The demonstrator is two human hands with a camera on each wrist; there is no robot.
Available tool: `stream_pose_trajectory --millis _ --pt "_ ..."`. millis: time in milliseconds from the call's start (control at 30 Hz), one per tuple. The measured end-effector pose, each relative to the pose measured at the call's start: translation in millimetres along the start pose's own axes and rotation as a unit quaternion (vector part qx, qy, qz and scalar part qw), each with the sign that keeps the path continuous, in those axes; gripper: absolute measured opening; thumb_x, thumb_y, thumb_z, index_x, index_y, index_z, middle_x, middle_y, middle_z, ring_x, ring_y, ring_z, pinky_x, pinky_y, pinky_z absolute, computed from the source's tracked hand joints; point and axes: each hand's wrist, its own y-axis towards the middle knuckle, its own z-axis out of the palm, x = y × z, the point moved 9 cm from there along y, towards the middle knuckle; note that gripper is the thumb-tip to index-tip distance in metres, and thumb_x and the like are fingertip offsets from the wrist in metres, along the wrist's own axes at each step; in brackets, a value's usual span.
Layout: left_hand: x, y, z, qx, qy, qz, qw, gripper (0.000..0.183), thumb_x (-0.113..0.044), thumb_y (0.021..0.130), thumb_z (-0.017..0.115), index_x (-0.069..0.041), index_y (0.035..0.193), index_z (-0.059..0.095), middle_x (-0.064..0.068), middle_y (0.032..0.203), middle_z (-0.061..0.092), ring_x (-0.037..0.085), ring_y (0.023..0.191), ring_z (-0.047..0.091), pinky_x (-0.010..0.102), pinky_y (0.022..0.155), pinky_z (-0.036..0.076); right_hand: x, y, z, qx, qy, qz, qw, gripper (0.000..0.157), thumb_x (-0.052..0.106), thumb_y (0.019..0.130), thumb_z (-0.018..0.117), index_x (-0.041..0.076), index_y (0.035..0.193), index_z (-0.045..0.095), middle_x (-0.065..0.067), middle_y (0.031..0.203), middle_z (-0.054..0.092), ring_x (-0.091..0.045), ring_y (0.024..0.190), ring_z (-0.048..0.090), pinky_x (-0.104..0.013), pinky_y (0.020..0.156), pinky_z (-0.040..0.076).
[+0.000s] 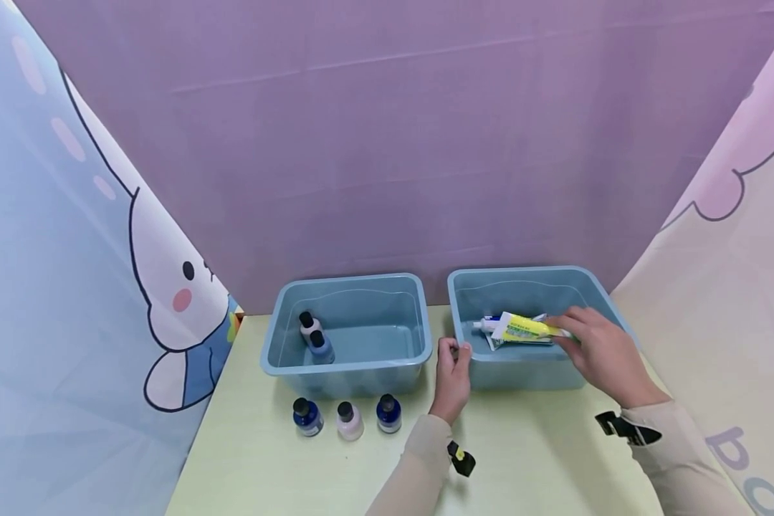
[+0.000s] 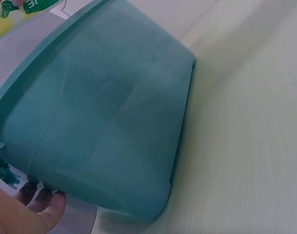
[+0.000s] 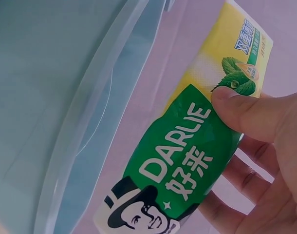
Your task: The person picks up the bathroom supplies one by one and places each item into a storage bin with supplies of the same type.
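Note:
My right hand [image 1: 596,351] pinches a yellow and green toothpaste tube [image 1: 522,328] above the right blue bin [image 1: 522,374]. In the right wrist view the thumb lies on the front of the DARLIE tube [image 3: 187,146], with fingers behind it. Beneath it, other toothpaste tubes [image 1: 494,345] lie partly covered in the bin. My left hand [image 1: 451,380] grips that bin's front left corner, thumb at the rim. The left wrist view shows the left hand's fingers [image 2: 53,209] against the bin wall [image 2: 104,122].
A second blue bin [image 1: 361,378] stands to the left, holding a pale bottle [image 1: 309,327] and a blue bottle [image 1: 322,350]. Before it stand a dark blue bottle [image 1: 307,418], a pale pink bottle [image 1: 350,423] and another dark blue bottle [image 1: 389,416]. A purple cloth [image 1: 387,143] hangs behind.

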Motion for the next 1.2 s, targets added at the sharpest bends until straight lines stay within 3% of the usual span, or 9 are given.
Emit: stream_pose_trajectory --millis 400,867,1200 --pt "0.0 0.7 0.0 -0.005 -0.007 0.007 0.9999 0.021 -0.035 0.110 0.045 -0.013 0.110 0.044 0.003 0.116 0.052 0.016 0.099 0.050 0.033 0.084 0.041 -9.0 14.6 11.5 0.021 -0.008 -0.003 1.000 0.037 -0.003 0.074 0.086 0.011 0.107 0.077 -0.001 0.096 0.070 -0.018 0.083 0.060 -0.041 0.066 0.054" --pt "0.4 -1.7 0.6 -0.007 -0.001 0.000 1.0000 0.019 -0.036 0.111 0.044 -0.017 0.110 0.044 0.001 0.121 0.053 0.015 0.105 0.052 0.034 0.089 0.043 -17.8 29.6 22.1 0.049 -0.001 -0.010 0.999 0.033 0.000 0.079 0.083 0.012 0.109 0.076 -0.005 0.101 0.072 -0.026 0.091 0.065 -0.048 0.072 0.057" --pt "-0.4 -0.9 0.7 -0.008 -0.009 0.004 0.9999 0.021 -0.035 0.110 0.044 -0.014 0.111 0.044 0.002 0.121 0.054 0.016 0.108 0.052 0.035 0.093 0.043 -22.0 40.4 26.5 0.065 0.004 -0.011 0.998 0.031 0.000 0.081 0.082 0.012 0.109 0.076 -0.005 0.100 0.071 -0.026 0.092 0.065 -0.048 0.075 0.057"
